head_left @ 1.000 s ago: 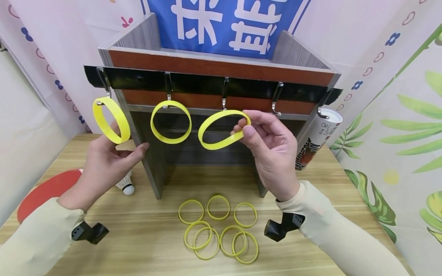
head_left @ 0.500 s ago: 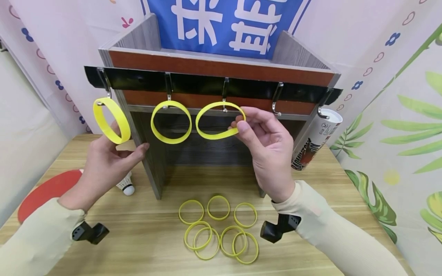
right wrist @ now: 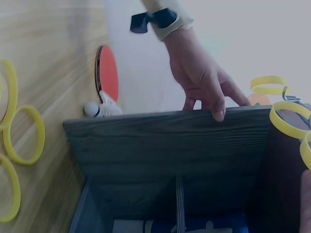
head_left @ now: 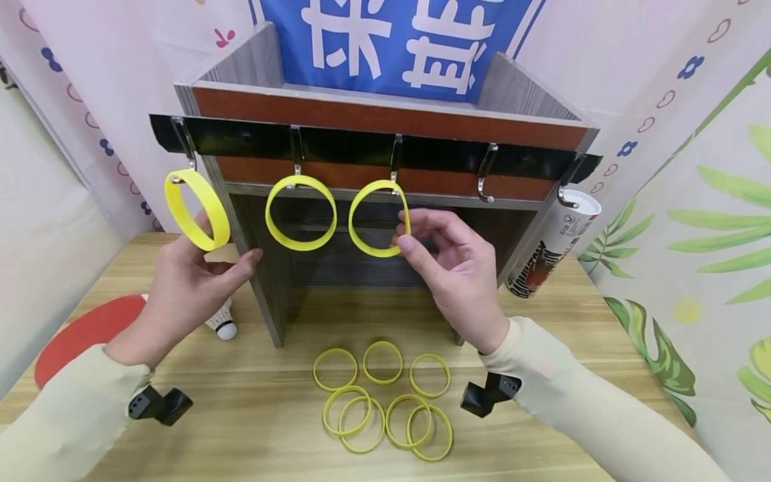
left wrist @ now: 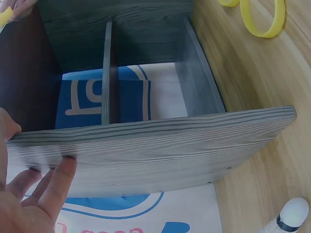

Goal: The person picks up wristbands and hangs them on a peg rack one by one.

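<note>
My right hand (head_left: 458, 274) pinches the lower right of a yellow rubber wristband (head_left: 352, 224) between thumb and fingers. Its top is at the third metal hook (head_left: 395, 157); it appears to hang there, though the hook tip is partly hidden. Two more wristbands hang to the left, one on the first hook (head_left: 184, 140) and one on the second hook (head_left: 296, 150). My left hand (head_left: 189, 271) holds the side panel (left wrist: 146, 155) of the grey wooden shelf (head_left: 373, 109), thumb on one face and fingers on the other, as the left wrist view shows.
Several yellow wristbands (head_left: 315, 367) lie on the wooden table (head_left: 253, 428), some overlapping. A black strip (head_left: 349, 147) along the shelf front bears the hooks; the two rightmost carry nothing. A red paddle (head_left: 84, 341) and a shuttlecock (head_left: 225, 328) are at left, a shuttlecock tube (head_left: 551, 248) at right.
My right hand has moved left and slightly down, bringing the wristband to the third hook. From a stretched oval held sideways, the band now looks rounder. My left hand stays on the panel.
</note>
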A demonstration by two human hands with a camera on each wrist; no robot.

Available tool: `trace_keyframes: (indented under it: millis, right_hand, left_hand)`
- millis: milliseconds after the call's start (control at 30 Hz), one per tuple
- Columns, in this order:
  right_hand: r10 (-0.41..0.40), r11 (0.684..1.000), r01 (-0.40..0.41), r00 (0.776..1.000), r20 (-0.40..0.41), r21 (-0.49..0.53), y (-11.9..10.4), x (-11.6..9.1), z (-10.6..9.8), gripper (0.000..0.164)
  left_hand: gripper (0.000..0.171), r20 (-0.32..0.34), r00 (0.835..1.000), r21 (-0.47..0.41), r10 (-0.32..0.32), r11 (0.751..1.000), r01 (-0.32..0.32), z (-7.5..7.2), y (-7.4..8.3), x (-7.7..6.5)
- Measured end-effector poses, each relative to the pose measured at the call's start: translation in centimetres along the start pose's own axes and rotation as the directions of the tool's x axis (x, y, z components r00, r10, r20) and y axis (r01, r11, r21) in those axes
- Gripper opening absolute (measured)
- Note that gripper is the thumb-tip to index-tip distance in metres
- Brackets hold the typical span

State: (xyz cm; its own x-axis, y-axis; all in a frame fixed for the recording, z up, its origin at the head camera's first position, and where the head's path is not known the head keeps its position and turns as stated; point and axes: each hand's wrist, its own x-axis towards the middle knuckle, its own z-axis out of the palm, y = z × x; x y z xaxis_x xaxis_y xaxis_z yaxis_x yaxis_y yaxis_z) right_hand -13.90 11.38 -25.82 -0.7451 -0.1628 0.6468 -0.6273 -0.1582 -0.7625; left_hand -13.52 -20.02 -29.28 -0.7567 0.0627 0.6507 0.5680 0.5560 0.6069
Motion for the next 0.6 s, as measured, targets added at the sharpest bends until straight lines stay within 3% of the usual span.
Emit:
trace_keyframes:
  millis: [133, 367, 500, 600]
  right_hand:
    - [0.014, 0.999, -0.012, 0.999, 0.049, -0.037, 0.3, -0.4, -0.5, 0.029]
    - [0.117, 0.991, -0.106, 0.981, 0.157, -0.081, 1.1, -1.1, -1.3, 0.024]
    - [0.178, 0.98, -0.148, 0.952, 0.249, -0.135, 1.9, -1.7, -1.8, 0.019]
    - [0.236, 0.962, -0.169, 0.909, 0.345, -0.212, 2.7, -2.4, -2.4, 0.019]
  left_hand:
    - [0.054, 0.003, 1.0, -0.009, -0.006, 1.0, 0.006, 0.1, 0.0, -0.1]
    - [0.055, 0.004, 1.0, -0.002, -0.006, 1.0, 0.006, 0.0, 0.0, -0.3]
    - [0.055, 0.003, 1.0, 0.0, -0.005, 1.0, 0.005, 0.0, 0.0, -0.2]
    - [0.055, 0.002, 1.0, 0.0, -0.008, 1.0, 0.008, 0.1, 0.1, -0.1]
